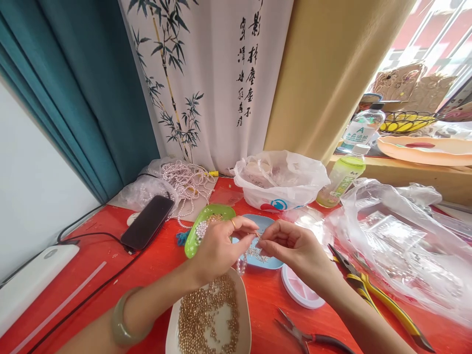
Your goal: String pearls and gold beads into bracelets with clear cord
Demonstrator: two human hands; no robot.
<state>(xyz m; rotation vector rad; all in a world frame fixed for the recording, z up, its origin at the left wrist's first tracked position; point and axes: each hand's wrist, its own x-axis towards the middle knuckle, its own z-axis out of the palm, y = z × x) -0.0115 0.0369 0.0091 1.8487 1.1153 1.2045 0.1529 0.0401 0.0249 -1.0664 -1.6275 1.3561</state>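
My left hand (pixel 224 242), with a ring on one finger, pinches a tiny gold-coloured piece between thumb and fingertips. Close beside it, my right hand (pixel 291 241) has its thumb and forefinger pressed together at the same small piece. A short string of pale beads (pixel 241 264) hangs below my left fingers. Behind the hands lies a blue tray (pixel 273 261) with small silvery bits. To the left is a green dish (pixel 191 246) of white and gold beads. A cream tray (pixel 245 327) of gold beads sits below my left hand.
Black-handled pliers (pixel 306 337) and yellow-handled pliers (pixel 394 309) lie at the right, near a round white box (pixel 302 295). Plastic bags (pixel 401 246) cover the far right. A phone (pixel 148 223), cables, bead strands (pixel 188 179), a white bag (pixel 282 189) and a green bottle (pixel 342 177) stand farther back.
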